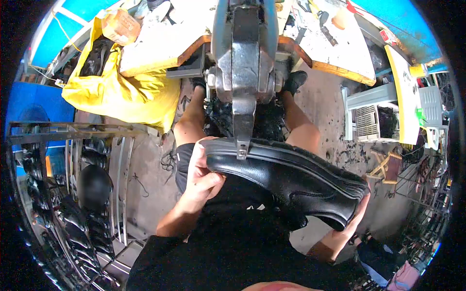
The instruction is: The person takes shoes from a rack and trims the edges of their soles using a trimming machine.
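Note:
A black leather shoe [262, 170] is held on its side beneath a metal machine arm [244, 58], with its sole turned toward the machine. The narrow tip of that arm touches the welt along the sole's edge, near the toe. My left hand [200, 175] grips the toe end, thumb against the upper. At the other end, my right hand [358, 213] wraps around the heel, its fingers partly hidden behind the shoe.
A worktable [160, 39] with scattered items flanks the machine. A yellow sack [131, 99] bulges at the left, above a metal rack [73, 131] of black shoes. To the right are a plastic crate [367, 123] and a small wooden stool [388, 167]. Black scraps litter the floor.

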A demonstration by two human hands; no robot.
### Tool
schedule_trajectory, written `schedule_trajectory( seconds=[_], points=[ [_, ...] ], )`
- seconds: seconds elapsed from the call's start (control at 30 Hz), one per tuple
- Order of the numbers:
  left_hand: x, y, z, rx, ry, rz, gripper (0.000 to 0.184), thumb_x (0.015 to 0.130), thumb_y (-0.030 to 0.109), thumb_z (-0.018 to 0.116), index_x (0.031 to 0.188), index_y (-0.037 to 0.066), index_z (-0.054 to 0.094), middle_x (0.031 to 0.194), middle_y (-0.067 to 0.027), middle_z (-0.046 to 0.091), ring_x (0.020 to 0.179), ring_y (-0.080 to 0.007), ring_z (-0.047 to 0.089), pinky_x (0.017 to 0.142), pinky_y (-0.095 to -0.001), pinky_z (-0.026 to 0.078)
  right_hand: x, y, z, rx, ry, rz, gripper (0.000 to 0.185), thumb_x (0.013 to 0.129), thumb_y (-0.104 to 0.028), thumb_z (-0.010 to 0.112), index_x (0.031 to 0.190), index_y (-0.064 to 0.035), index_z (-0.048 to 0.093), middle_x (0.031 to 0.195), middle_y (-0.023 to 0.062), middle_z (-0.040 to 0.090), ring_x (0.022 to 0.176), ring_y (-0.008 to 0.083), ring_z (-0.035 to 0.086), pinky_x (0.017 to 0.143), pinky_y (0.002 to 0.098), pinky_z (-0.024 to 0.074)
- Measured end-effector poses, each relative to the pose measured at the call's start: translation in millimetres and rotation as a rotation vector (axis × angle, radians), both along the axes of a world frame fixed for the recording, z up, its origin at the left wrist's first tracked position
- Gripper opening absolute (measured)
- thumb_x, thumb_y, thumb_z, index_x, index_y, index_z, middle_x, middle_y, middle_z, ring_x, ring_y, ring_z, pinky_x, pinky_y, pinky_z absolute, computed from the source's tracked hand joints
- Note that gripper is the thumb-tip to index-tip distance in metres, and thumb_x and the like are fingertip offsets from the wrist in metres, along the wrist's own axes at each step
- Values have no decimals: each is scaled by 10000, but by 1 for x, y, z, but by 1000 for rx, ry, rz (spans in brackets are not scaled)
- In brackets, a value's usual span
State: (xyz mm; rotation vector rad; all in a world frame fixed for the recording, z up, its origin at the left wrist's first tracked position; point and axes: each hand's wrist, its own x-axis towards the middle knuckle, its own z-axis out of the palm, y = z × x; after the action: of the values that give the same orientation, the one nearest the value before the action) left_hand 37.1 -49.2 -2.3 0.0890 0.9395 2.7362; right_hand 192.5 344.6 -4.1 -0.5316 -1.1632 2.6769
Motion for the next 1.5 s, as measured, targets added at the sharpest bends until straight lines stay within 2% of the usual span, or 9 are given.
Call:
schedule_trajectory(
  seconds=[0.1, 0.37, 0.73, 0.93, 1.0, 1.13, 1.2, 1.4, 1.5],
  points=[
    [0, -2, -1, 18, 17, -2, 761, 752, 92, 814, 1379, 51, 384, 1310, -125, 539, 1216, -256, 538, 1030, -380, 421, -35, -21, 14, 211, -520, -575, 398, 926, -385, 598, 1008, -7, 694, 876, 118, 724, 768, 263, 683, 730, 386, 567],
    [1, 0, 11, -38, -9, -65, 742, 746, 34, 802, 1374, 65, 408, 1341, -105, 516, 1236, -229, 513, 1036, -367, 405, -17, 3, 8, 56, -45, 5, 543, 1011, -420, 460, 1456, -110, 427, 1383, 122, 545, 1237, 317, 542, 1079, 502, 408],
    [0, 0, 15, -77, -68, -57, 769, 739, 98, 826, 1372, 50, 393, 1349, -144, 522, 1232, -264, 531, 1043, -396, 413, -12, 9, 17, 47, -491, -169, 366, 988, -324, 457, 1039, -23, 659, 946, 114, 704, 869, 231, 675, 812, 361, 542],
    [6, -9, 3, 12, -73, 6, 797, 746, 101, 825, 1401, 66, 373, 1343, -158, 540, 1233, -286, 543, 1046, -406, 421, -26, -20, 38, 245, -450, -433, 347, 981, -244, 517, 1276, -70, 574, 1089, 110, 679, 964, 258, 662, 855, 458, 559],
    [8, -13, -2, 14, -86, 11, 796, 747, 96, 824, 1402, 71, 372, 1331, -154, 550, 1224, -285, 550, 1041, -404, 425, -69, -103, 99, 310, -461, -546, 1380, 280, -355, 1018, 1437, -24, 345, 1346, 238, 508, 1212, 362, 536, 1068, 496, 393],
    [11, -22, -10, 41, -75, 15, 775, 748, 58, 810, 1393, 92, 381, 1297, -141, 571, 1205, -281, 563, 1028, -394, 437, -47, -83, 79, 603, -20, -127, 1210, 447, -425, 976, 1418, -12, 383, 1316, 224, 535, 1195, 354, 548, 1060, 470, 409],
    [11, -24, -11, 49, -64, 29, 772, 745, 47, 808, 1388, 98, 384, 1290, -137, 574, 1198, -279, 567, 1024, -392, 439, -60, -99, 92, 366, -193, -326, 463, 1026, -279, 405, 1403, -11, 430, 1212, 130, 614, 1072, 243, 629, 967, 401, 513],
    [14, -33, -19, 45, -37, 36, 693, 755, 3, 741, 1354, 86, 403, 1294, -123, 565, 1224, -273, 541, 1056, -417, 415, -85, -128, 118, 713, -93, -235, 571, 983, -420, 494, 1404, -39, 434, 1279, 151, 573, 1118, 292, 592, 1006, 426, 469],
    [18, -38, -23, -116, -70, 122, 741, 734, 195, 793, 1364, 101, 414, 1279, -122, 568, 1187, -307, 558, 1029, -473, 444, -95, -136, 122, 792, -158, -216, 1184, 588, -677, 792, 1414, 59, 370, 1264, 196, 560, 1136, 310, 578, 1028, 416, 431]
  ],
)
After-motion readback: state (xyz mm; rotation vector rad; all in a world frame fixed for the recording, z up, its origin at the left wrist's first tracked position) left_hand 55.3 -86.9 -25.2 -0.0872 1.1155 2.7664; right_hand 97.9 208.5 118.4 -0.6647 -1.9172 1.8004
